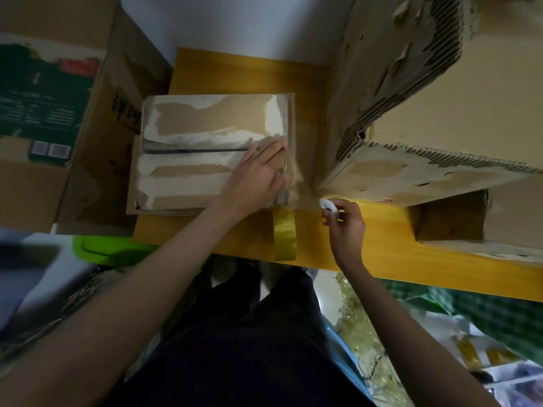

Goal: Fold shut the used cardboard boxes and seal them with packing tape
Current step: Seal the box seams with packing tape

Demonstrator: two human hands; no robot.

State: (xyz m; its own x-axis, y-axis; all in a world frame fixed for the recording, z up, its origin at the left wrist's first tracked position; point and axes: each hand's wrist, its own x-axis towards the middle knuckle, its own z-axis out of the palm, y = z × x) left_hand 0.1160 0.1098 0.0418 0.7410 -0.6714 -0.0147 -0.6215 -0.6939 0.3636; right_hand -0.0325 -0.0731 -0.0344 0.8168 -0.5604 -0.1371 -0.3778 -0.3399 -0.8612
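A flat, worn cardboard box (pixel 205 133) with torn white patches lies on the yellow wooden table (pixel 382 248), its flaps folded shut along a dark middle seam. My left hand (pixel 255 174) presses flat on the box's right end, fingers straight. A strip of yellowish packing tape (pixel 284 235) hangs from the box's near right edge down over the table front. To the right, my right hand (pixel 343 227) pinches a small white object (pixel 327 205), possibly a cutter, beside the tape.
A large torn cardboard box (pixel 440 98) stands on the table at the right, close to my right hand. Another brown box with a green label (pixel 53 113) sits at the left. Green plastic (pixel 97 251) and clutter lie below the table edge.
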